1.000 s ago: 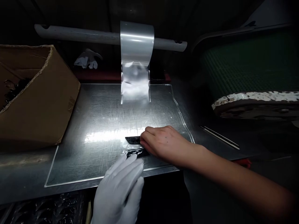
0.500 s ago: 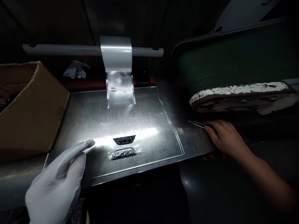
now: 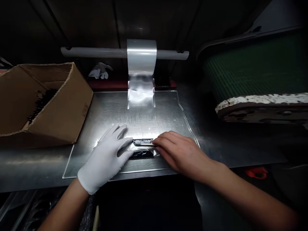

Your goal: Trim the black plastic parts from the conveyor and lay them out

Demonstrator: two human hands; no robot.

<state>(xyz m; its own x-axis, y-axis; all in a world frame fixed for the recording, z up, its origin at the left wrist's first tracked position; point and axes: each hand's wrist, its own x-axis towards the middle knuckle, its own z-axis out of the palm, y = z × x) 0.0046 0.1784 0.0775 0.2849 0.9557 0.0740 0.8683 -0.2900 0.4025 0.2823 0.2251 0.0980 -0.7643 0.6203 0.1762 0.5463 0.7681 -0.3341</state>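
My left hand (image 3: 106, 157), in a white glove, has its fingers spread, with the index fingertip touching the left end of a small black trapezoid-shaped plastic part (image 3: 141, 141). The bare right hand (image 3: 179, 150) is closed at the part's right end. A thin pale length that looks like tweezers (image 3: 147, 144) runs left from its fingertips along the part's lower edge; the rest is hidden by the fingers. Just below lies a second black piece with clear film (image 3: 143, 154), its ends partly covered by both hands. Both pieces rest on a clear sheet (image 3: 166, 115) on the metal table.
A roll of clear film (image 3: 141, 57) hangs on a grey bar (image 3: 96, 52), its loose end lying on the sheet. An open cardboard box (image 3: 60, 112) with black parts stands left. Behind lies a white glove (image 3: 99, 70). A green conveyor belt (image 3: 255, 67) juts in at right.
My right hand has come left from the table's right side with the tweezers to the black part. My left hand has moved in to the part's left end. The view has shifted left.
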